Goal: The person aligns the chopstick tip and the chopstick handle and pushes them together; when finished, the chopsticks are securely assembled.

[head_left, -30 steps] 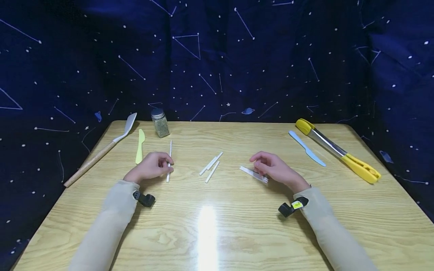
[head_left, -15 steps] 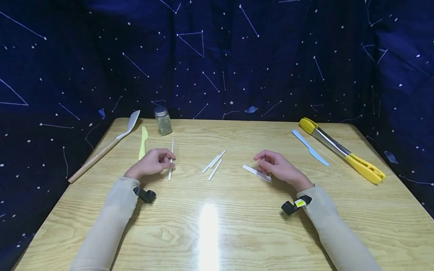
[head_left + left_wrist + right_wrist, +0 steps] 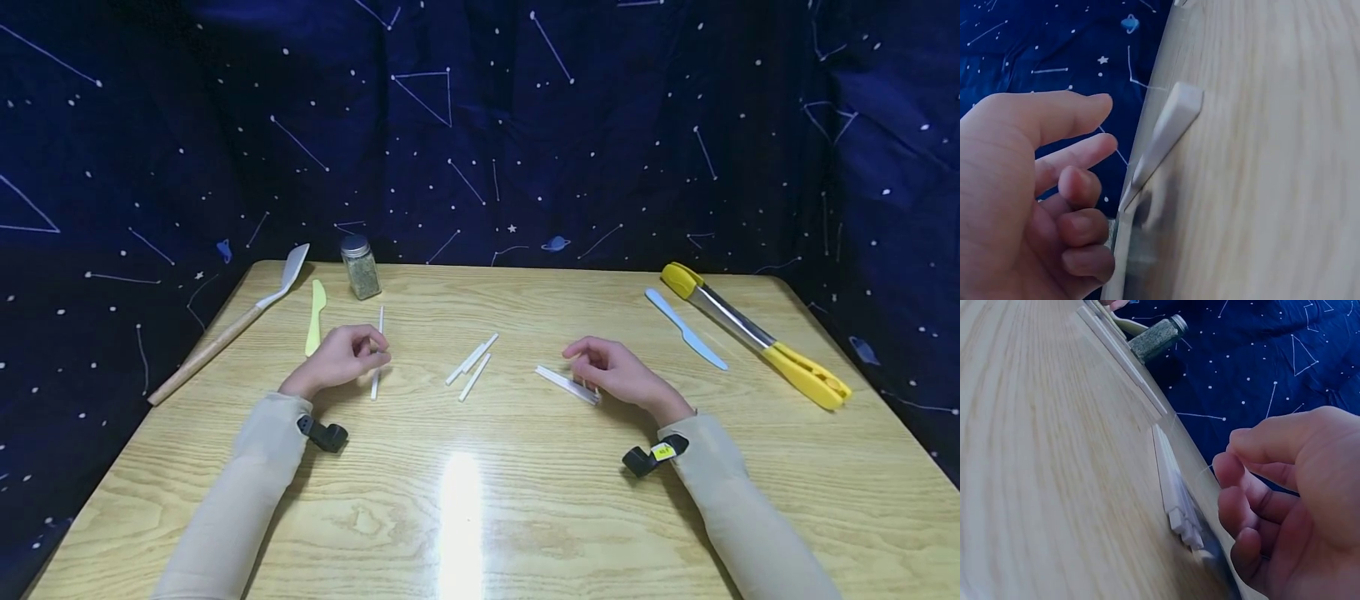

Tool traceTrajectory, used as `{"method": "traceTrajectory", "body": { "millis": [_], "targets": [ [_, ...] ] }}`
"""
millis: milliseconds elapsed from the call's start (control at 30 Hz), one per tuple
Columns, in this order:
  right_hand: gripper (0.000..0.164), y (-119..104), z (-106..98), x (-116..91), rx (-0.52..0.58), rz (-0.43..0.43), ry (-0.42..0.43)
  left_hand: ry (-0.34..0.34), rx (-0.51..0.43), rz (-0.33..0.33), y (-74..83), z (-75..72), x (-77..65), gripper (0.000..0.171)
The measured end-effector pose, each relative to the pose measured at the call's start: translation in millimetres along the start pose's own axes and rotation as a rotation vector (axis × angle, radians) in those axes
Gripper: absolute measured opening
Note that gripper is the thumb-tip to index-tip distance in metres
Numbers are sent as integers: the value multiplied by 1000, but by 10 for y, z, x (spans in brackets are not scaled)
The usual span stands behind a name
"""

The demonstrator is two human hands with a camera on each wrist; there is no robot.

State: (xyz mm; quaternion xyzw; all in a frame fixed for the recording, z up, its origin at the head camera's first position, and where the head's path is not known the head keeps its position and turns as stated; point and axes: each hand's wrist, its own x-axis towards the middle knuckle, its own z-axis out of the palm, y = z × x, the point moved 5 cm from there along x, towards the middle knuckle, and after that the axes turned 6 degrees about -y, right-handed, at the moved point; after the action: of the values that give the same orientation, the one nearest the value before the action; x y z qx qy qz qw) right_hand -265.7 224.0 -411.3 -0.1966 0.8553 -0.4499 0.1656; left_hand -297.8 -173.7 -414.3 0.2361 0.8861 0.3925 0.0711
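Observation:
A long, thin white stick with squared ends lies on the table at left. Over it hovers my left hand, partly covering the stick in the head view. In the left wrist view, its loosely bent fingertips are apart from the stick and hold nothing. A small bundle of white sticks lies side by side at right, ends slightly staggered. Beside its near end is my right hand, with relaxed, bent fingers and nothing in them. Several shorter-looking white sticks lie mid-table.
On the left lie a wooden-handled spatula and a yellow knife, near a spice jar with a metal lid. A blue knife and yellow-ended tongs lie on the right. A dark starry cloth hangs behind the table.
The left fingers, earlier around the stick, have come off it, and the hand covers more of it. The right hand barely moves beside the bundle. The head view shifted slightly.

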Motion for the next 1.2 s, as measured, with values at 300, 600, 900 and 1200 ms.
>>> {"method": "traceTrajectory", "body": {
  "millis": [300,600,900,1200],
  "targets": [
    [24,-43,8,-27,-43,-8,0,85,8,16,163,20,29,12],
    [24,-91,-3,-48,-72,-14,-3,91,53,52,364,139,45,10],
    [19,-19,-7,-28,-139,0,4,117,57,93,532,264,41,25],
    [20,-3,-4,-41,-171,35,-14,144,81,56,600,490,44,17]
  ]
}}
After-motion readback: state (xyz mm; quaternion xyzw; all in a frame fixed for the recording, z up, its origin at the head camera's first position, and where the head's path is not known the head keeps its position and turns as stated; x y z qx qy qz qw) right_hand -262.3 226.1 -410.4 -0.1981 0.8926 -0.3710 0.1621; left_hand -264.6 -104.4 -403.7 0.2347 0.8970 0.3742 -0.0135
